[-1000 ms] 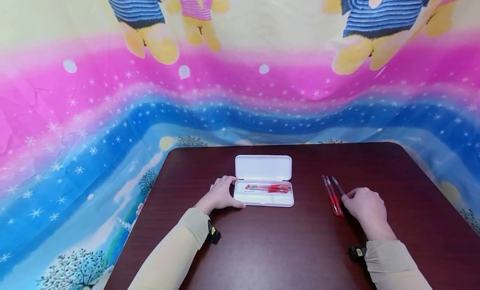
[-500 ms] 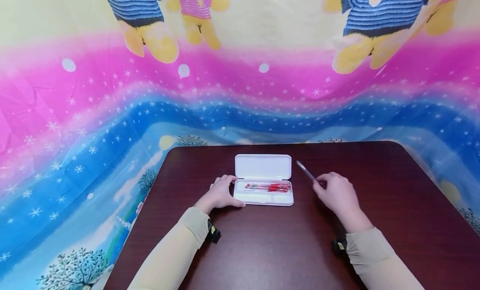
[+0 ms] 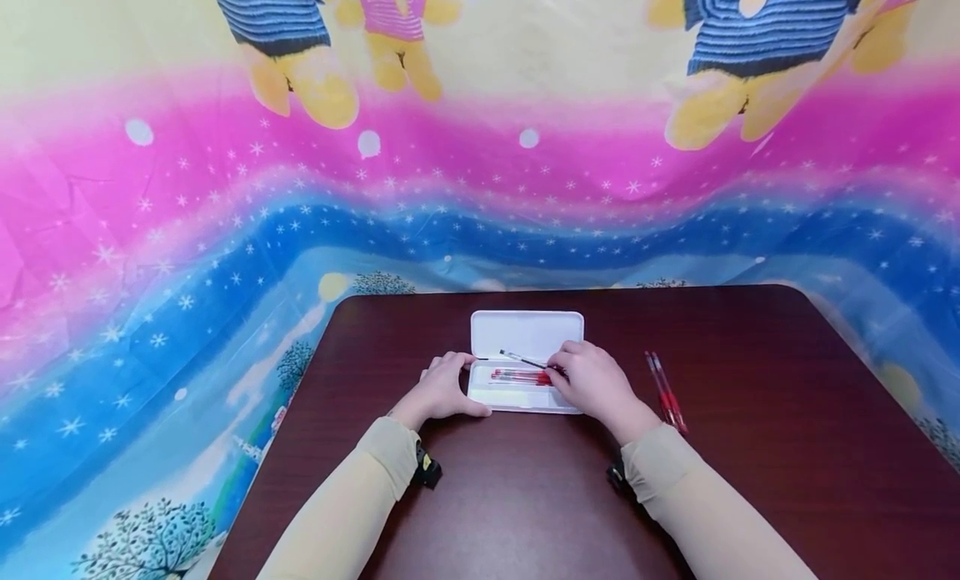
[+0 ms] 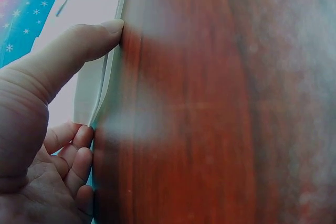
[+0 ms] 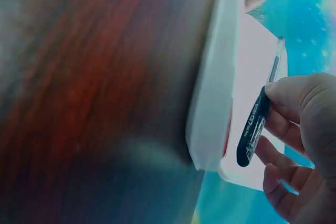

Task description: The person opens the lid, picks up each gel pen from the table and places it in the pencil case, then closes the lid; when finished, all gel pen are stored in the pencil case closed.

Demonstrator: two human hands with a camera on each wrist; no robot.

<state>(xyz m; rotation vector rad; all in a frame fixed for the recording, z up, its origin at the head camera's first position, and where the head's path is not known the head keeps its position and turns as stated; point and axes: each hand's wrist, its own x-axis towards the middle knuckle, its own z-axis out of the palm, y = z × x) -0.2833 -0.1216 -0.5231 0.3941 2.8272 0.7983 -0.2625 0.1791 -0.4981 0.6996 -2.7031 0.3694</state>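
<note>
A white pencil case (image 3: 527,334) lies open on the dark wooden table (image 3: 525,497), with red pens (image 3: 517,377) in its tray. My left hand (image 3: 442,388) holds the case's left end, thumb against the front wall (image 4: 107,85). My right hand (image 3: 592,384) pinches a black pen (image 3: 522,362) just over the tray; the right wrist view shows that black pen (image 5: 257,124) between thumb and fingers, above the case (image 5: 218,77). Two red pens (image 3: 663,388) lie on the table to the right of the case.
A bright cartoon-print cloth (image 3: 225,213) hangs behind the table and drapes round its left and far edges. Bare tabletop stretches in front of the case and to the far right.
My right hand lifted a black pen from the group at the right, carried it leftward, and now holds it over the open case. The left hand has stayed on the case.
</note>
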